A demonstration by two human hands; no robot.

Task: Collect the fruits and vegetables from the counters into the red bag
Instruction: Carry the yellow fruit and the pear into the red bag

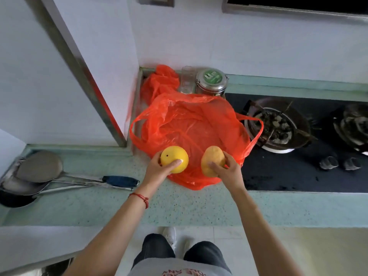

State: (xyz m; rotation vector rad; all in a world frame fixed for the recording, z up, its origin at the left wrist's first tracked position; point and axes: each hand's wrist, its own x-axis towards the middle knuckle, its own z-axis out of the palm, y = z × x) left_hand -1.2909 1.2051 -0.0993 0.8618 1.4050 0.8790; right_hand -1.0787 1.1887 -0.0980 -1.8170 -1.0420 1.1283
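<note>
**Inspector:** Start at the hands.

**Assistant:** The left hand point(159, 166) is closed around a round yellow fruit point(174, 159), thumb across its near face, fingers behind. The right hand point(227, 170) grips a potato point(212, 163), thumb on its front, fingers wrapped round the right side. Both are held over the near edge of the red bag point(191, 128).

**Inspector:** Surroundings and obstructions?

**Assistant:** The bag lies spread on the green speckled counter point(119, 208), its handles looped out left and right; the right handle overlaps the gas burner point(278, 130) of the black hob point(298, 176). Behind the bag stand a steel tin with a green lid point(211, 80) and a clear container point(186, 79), beside a second bunch of red plastic point(159, 80). To the left, ladles point(39, 166) lie with handles pointing toward the left wrist, one with a blue grip point(120, 181).

**Inspector:** Arm pose?

**Assistant:** Both forearms extended forward, converging; a red cord bracelet point(140, 197) on the left wrist.

**Inspector:** Edges and room?

**Assistant:** The wall corner point(127, 96) sits close on the bag's left. Counter in front of the bag is open to its front edge.
</note>
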